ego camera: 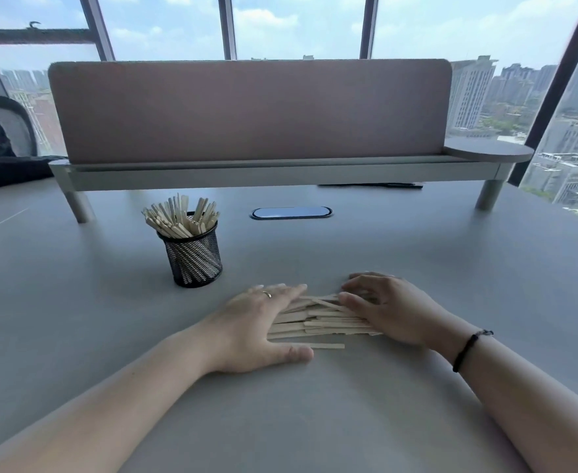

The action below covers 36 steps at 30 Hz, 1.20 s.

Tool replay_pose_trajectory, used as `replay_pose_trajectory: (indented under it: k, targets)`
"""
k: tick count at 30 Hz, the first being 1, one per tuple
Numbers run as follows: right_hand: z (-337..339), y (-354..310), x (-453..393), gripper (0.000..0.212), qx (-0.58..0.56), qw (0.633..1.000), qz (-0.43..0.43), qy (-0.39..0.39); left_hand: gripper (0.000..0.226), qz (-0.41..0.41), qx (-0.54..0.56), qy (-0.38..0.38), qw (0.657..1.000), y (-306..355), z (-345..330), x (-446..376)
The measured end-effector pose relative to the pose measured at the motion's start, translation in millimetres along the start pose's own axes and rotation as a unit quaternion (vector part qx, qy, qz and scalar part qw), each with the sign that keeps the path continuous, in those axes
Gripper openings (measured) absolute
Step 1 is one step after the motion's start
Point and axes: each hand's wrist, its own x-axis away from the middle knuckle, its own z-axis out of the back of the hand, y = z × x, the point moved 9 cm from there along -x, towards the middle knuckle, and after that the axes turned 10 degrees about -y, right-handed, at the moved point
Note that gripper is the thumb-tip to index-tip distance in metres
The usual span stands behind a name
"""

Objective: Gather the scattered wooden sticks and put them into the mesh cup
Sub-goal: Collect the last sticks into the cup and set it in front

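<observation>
Head view: both hands bracket a pile of wooden sticks (318, 322) on a grey surface (417, 268) by big city-view windows (298, 25).

Surface matte grey, pink divider panel (250, 110) on a raised shelf (280, 169) at 12 o'clock, oval cable port (291, 212) below it, dark bag (4, 170) at 10 o'clock. Mesh cup (194, 256) upright, already holding sticks, at 11 o'clock from the pile, apart from it. Left hand (260, 329) flat, fingers straight and together, pressing the pile's left end; right hand (390, 308) fingers curled over the right end. Bare surface toward 6 and 3 o'clock; near edge not visible.
</observation>
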Motion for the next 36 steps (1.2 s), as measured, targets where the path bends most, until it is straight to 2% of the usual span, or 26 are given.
replay_pose_trajectory:
  k: [4,7,12,16,19,22,24,28,31,36]
  targets:
    - [-8.5,-18.0,-2.8,0.039,-0.030,0.999,0.035,0.005,0.073,-0.003,0.072,0.073,0.995,-12.6,4.6,-1.7]
    - [-14.4,-29.3,-3.8,0.034,-0.052,0.998,0.046,0.013,0.062,-0.010,0.085,0.090,0.992,-14.3,4.9,-0.7]
    - [-20.1,-41.4,-3.5,0.049,-0.059,0.996,0.064,0.037,0.052,-0.005,0.060,0.105,0.993,-13.1,6.9,-2.3]
    - [-10.7,-41.9,-0.2,0.057,-0.039,0.994,0.060,0.084,0.059,0.007,0.060,0.100,0.993,-13.4,9.5,-1.2]
    - [6.2,-21.4,0.7,0.063,-0.020,0.990,-0.007,0.141,0.062,0.035,0.035,0.113,0.992,-18.2,14.2,2.6]
    - [7.9,8.6,0.3,0.063,-0.012,0.990,-0.084,0.112,0.078,0.066,-0.036,0.118,0.990,-25.0,20.5,10.0]
    - [6.1,18.8,0.5,0.060,-0.006,0.991,-0.106,0.085,0.086,0.082,-0.068,0.109,0.988,-30.2,22.1,13.9]
    - [2.7,14.6,-3.1,0.053,-0.043,0.993,-0.087,0.064,0.100,0.106,-0.037,0.062,0.992,-43.5,14.7,12.2]
    - [-7.7,-2.6,-8.7,0.054,-0.050,0.996,-0.052,0.053,0.108,0.090,-0.006,0.027,0.996,-38.8,7.5,7.7]
    - [-27.0,-43.5,-23.9,0.058,-0.078,0.995,0.011,0.062,0.103,0.047,0.027,0.039,0.998,-20.4,5.0,-4.0]
